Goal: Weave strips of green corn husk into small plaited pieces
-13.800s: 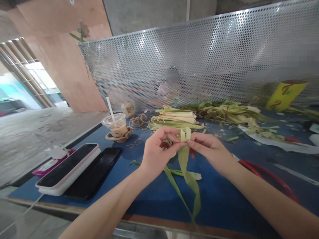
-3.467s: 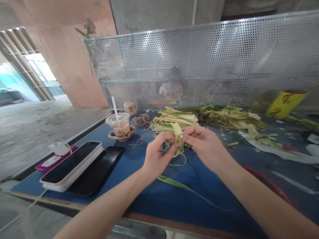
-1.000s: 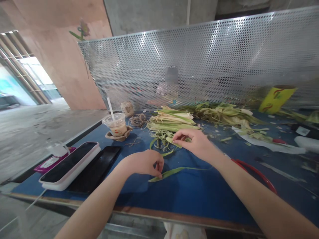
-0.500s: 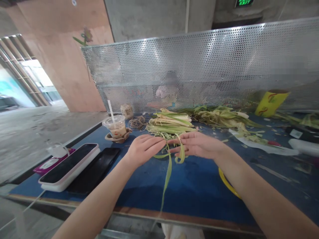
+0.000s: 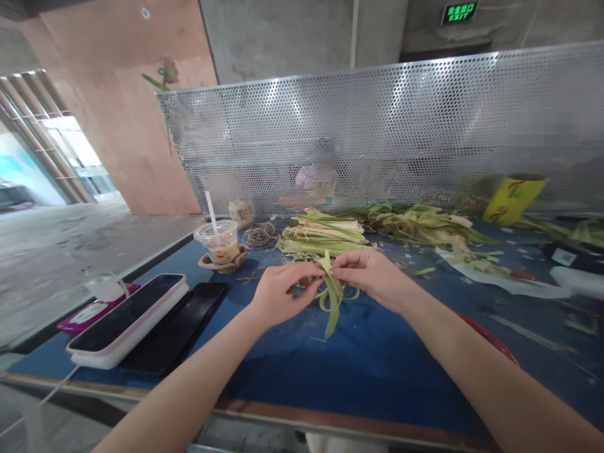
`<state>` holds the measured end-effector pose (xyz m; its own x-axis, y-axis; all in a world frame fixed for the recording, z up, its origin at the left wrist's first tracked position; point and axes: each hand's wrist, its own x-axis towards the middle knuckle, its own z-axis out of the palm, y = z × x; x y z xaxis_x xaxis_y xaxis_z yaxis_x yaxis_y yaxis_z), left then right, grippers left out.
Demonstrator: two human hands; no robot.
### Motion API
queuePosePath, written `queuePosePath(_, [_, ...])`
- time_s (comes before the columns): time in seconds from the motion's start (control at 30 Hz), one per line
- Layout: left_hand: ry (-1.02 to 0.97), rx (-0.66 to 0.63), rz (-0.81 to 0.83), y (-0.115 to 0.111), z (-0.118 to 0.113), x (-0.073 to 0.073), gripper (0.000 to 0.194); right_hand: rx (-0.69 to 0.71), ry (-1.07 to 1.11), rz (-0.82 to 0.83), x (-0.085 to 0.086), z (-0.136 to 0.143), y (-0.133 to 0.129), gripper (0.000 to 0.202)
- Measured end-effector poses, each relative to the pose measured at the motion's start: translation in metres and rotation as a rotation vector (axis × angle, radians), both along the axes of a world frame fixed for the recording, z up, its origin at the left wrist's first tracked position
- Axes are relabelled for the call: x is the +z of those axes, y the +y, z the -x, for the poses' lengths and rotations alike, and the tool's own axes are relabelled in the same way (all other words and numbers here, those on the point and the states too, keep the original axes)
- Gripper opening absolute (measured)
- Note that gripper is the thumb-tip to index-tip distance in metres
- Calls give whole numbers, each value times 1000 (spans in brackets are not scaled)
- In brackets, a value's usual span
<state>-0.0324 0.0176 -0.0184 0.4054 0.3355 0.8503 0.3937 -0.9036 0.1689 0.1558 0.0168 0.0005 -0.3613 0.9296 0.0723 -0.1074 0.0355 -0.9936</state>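
A green leaf strip [image 5: 334,302] hangs between my two hands over the blue table, its lower end dangling and thinner curls looping beside it. Closed in a pinch, my left hand [image 5: 287,286] grips the strip near its top from the left. From the right, my right hand [image 5: 365,274] pinches it at about the same height, fingertips close to the left ones. Just beyond the hands lies a stacked bundle of pale green leaf strips [image 5: 325,236]. The exact fold between the fingertips is partly hidden.
At left are a plastic cup with a straw [image 5: 221,242], a coil of twine [image 5: 259,234], a black phone [image 5: 182,327] and a white-cased device [image 5: 129,321]. Loose husk-like leaves [image 5: 419,223] and a yellow roll [image 5: 514,198] lie back right, before a perforated metal screen [image 5: 377,126].
My hands have drawn into tighter pinches; the right fingers, spread before, are now closed on the strip. The long trailing strip end no longer hangs to the table edge.
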Motion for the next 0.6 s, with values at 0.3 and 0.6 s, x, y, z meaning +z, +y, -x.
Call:
queuePosePath(0.3, [-515, -254, 996, -2, -9, 14, 50, -51, -337, -259, 1, 10, -11, 6])
queuePosePath(0.6, [-396, -247, 1027, -2, 1, 18, 49, -161, -651, -974, -9, 11, -14, 13])
